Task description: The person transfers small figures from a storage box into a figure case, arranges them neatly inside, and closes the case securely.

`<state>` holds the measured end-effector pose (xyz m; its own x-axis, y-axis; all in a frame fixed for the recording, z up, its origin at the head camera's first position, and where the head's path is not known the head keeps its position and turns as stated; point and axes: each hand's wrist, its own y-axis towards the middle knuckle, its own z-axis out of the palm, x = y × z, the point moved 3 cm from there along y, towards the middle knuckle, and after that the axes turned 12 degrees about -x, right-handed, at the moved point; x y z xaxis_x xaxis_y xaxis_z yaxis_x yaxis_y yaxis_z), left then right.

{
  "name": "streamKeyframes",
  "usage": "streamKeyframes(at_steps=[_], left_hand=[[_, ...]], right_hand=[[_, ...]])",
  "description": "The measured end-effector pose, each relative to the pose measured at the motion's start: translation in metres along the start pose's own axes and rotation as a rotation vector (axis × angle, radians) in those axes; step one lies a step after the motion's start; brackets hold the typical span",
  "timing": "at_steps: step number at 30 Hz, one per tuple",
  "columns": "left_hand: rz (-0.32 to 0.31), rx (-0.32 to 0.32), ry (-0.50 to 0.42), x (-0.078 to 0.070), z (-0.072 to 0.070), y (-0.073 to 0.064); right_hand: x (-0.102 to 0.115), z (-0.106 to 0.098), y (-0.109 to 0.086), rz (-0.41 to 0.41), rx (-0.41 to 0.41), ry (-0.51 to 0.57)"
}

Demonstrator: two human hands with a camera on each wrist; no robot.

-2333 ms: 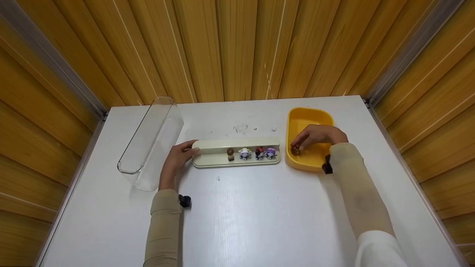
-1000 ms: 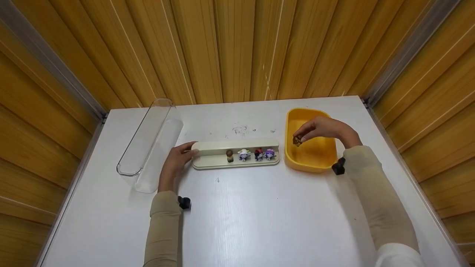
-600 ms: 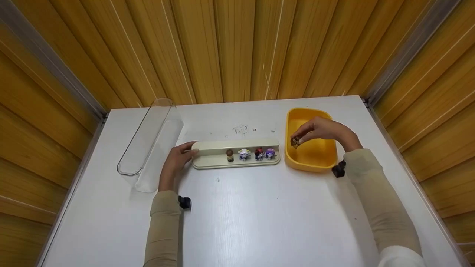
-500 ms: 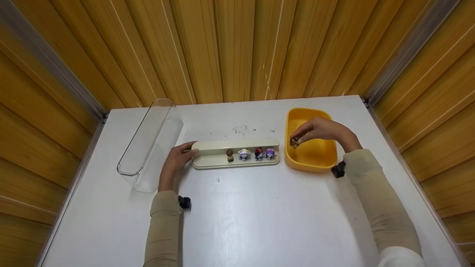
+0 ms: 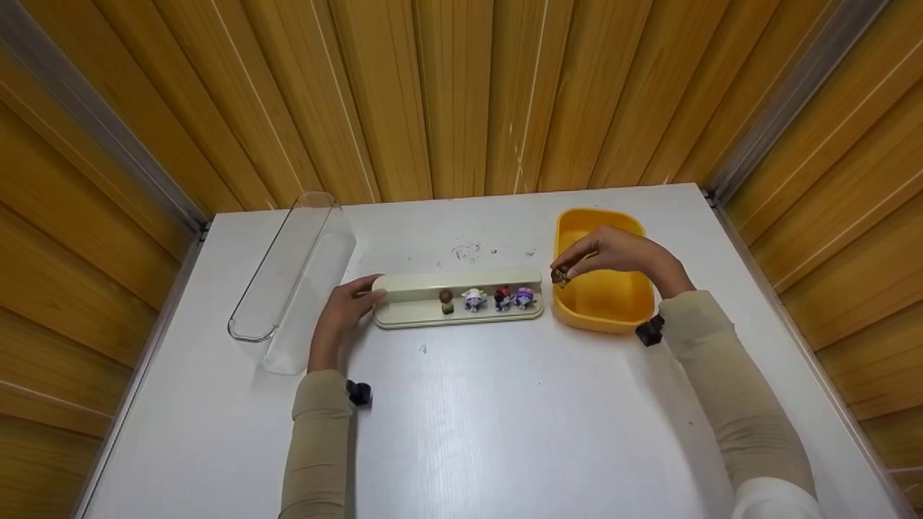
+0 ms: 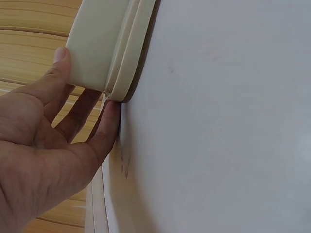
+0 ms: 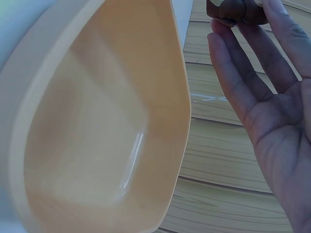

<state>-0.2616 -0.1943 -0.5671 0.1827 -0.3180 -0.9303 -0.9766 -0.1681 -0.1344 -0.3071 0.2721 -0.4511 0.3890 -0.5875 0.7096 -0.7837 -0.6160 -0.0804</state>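
Observation:
My left hand [image 5: 346, 310] holds the left end of a long cream display base [image 5: 404, 313]; in the left wrist view the thumb lies against its wall and the other fingers are round the end. Along the base's ledge stand several small figurines: a brown-haired one [image 5: 446, 301], a white-and-purple one [image 5: 474, 300], a red-topped one [image 5: 502, 298] and a purple one [image 5: 524, 298]. My right hand [image 5: 619, 249] pinches a small brown figurine [image 5: 559, 277] between thumb and fingertips, over the left rim of a yellow bin [image 5: 604, 326]. The right wrist view shows this figurine only partly, at its top edge.
A clear plastic cover [image 5: 288, 268] lies at an angle on the white table [image 5: 461, 432], left of my left hand. Yellow wood-look panels [image 5: 461, 101] rise behind the table and on both sides. Dark scuffs mark the tabletop behind the base.
My right hand has lifted the brown figurine from inside the yellow bin and moved left to its rim. The left hand and the base stay where they were.

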Motion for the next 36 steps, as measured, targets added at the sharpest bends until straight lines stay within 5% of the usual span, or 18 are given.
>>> streamKeyframes(at_steps=[21,36], left_hand=[[-0.058,0.019,-0.059,0.001,0.0,0.0],[-0.027,0.024,-0.037,0.003,0.0,0.002]], right_hand=[[0.005,0.019,0.008,-0.065,-0.012,0.093],[0.017,0.028,0.014,-0.138,-0.019,0.099]])
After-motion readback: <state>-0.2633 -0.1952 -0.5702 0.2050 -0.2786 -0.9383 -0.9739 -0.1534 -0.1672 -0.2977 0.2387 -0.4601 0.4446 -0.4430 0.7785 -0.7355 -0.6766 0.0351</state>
